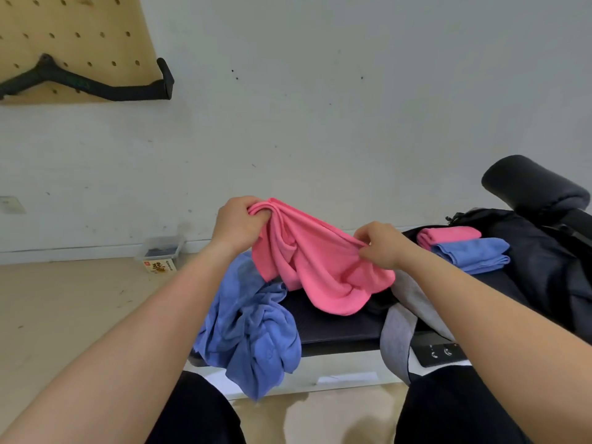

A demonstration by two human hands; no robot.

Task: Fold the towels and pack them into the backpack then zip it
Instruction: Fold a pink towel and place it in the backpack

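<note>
Hands apart, each clamped on the pink towel (320,264): left hand (238,225) bunching one end high in curled fingers, right hand (381,245) pinching the other end lower. Towel slung between them, lower fold sagging onto a black pad (333,325). Nearest, at left, crumpled blue towel (253,328) draped over the pad's near edge. Near right, grey cloth (397,334) hanging beside a dark panel (442,350). Farther right, folded pink towel (448,235) and folded blue towel (474,254) touching, lying on the dark backpack (538,261); in it or merely on it, cannot tell. Beyond, black cushion (531,184). Far left on the floor, clear box (163,251) by the wall; above, pegboard (73,33) with black bracket (96,84)
</note>
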